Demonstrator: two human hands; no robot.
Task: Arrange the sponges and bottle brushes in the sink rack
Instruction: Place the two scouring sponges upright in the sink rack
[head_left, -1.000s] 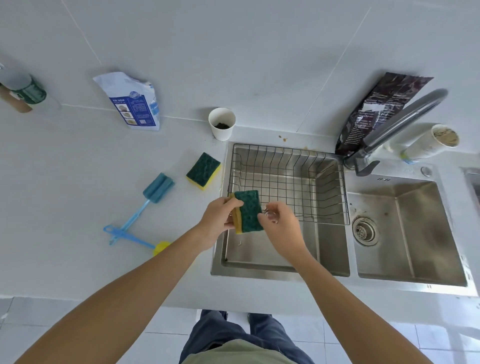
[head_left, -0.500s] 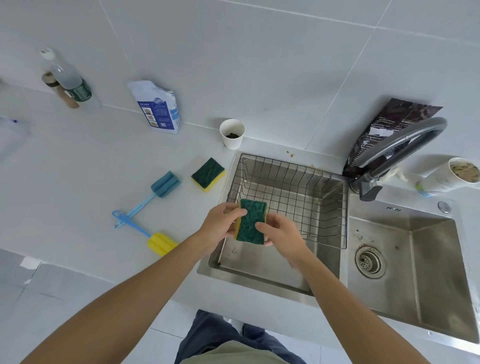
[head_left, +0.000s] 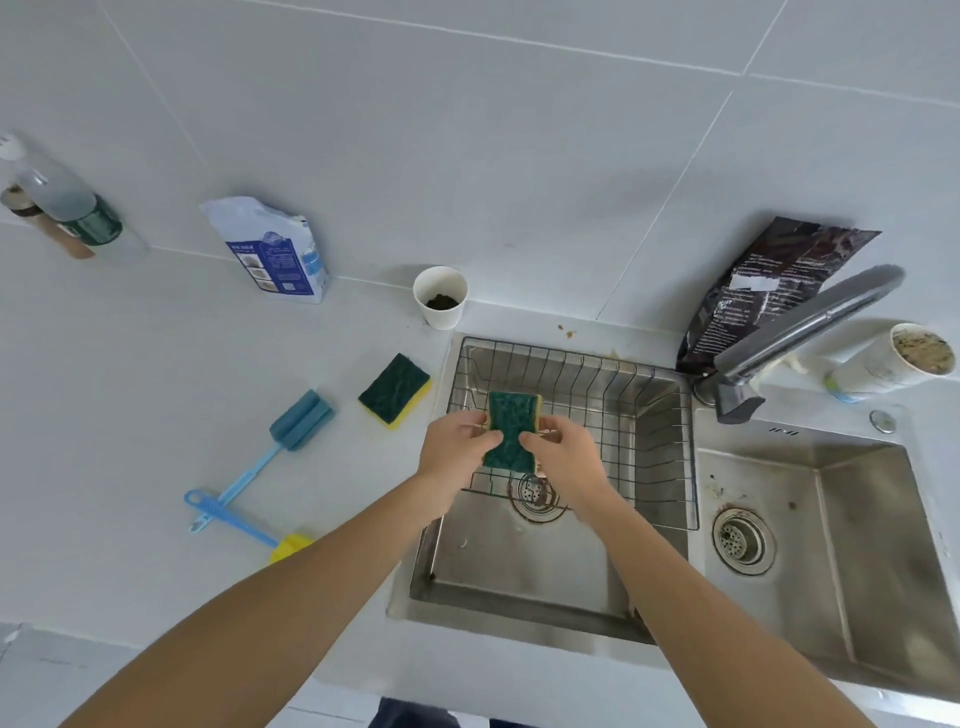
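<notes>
A green-and-yellow sponge (head_left: 511, 434) is pinched between my left hand (head_left: 453, 453) and my right hand (head_left: 563, 457), green face up, over the near left part of the wire sink rack (head_left: 649, 415). The rack spans the back half of the left sink basin and holds nothing. A second green-and-yellow sponge (head_left: 395, 389) lies on the counter left of the rack. Further left lie two bottle brushes with crossed blue handles: one with a blue foam head (head_left: 301, 420), one with a yellow foam head (head_left: 290, 545) partly hidden by my left forearm.
A white paper cup (head_left: 440, 296) stands behind the rack's left corner. A blue-white bag (head_left: 270, 249) and a bottle (head_left: 67, 208) stand by the wall. The faucet (head_left: 800, 332), a dark bag (head_left: 769, 280) and a tipped cup (head_left: 898, 358) sit right. The right basin (head_left: 831, 545) has a drain.
Both hands carried the sponge a little farther over the rack and turned it so its green face points up. The camera view tilted and shifted.
</notes>
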